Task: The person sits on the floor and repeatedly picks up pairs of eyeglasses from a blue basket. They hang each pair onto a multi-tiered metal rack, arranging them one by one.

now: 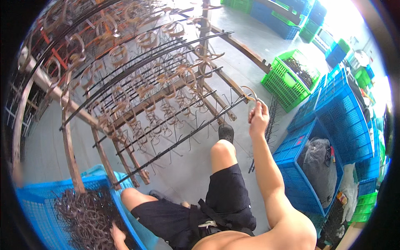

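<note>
My right hand (259, 118) is raised at the right end of a dark rod on the rack. Its fingers are closed on a thin curved brown strip (248, 88), hooked in shape, which loops over beside the rod's end. At the lower left my left hand (118, 236) reaches into a blue crate (35, 208), against a heap of dark curved strips (85, 216). The strips partly hide its fingers, so their grip does not show. The rack rods (187, 139) carry thin bent wire hooks, and many brown curved strips (150, 98) hang from the rows behind.
Wooden beams (71, 154) of the rack slope down near the blue crate. A green crate (287, 81) with dark pieces stands beyond my right hand. On the right, a blue crate (287, 158) holds a grey plastic bag (318, 162). Dark rods (273, 118) lie on the floor.
</note>
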